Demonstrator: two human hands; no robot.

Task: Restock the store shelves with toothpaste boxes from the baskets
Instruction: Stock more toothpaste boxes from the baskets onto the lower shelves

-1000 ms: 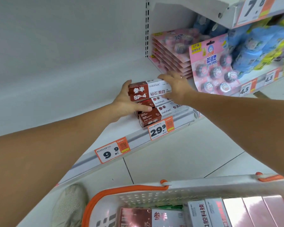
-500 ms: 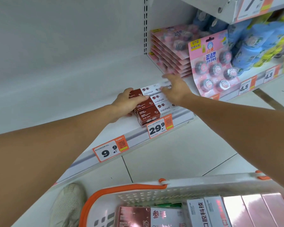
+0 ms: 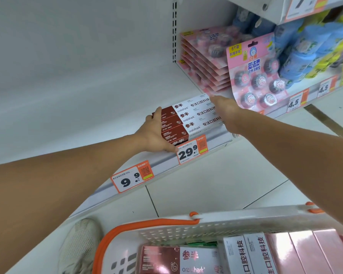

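One head-worn view — forward and down, close over the shelf [image 3: 99, 107] and basket [image 3: 206, 228].

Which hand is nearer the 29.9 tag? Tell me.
Left. The left hand presses the boxes' end, fingertips just beside the 29.9 tag; the right hand lies farther up-right.

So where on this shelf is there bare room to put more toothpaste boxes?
Bare shelf runs left of the toothpaste boxes, above the 9.9 price tag. To their right it is crowded: the pink blister packs sit close, and the left hand and right hand flank the boxes.
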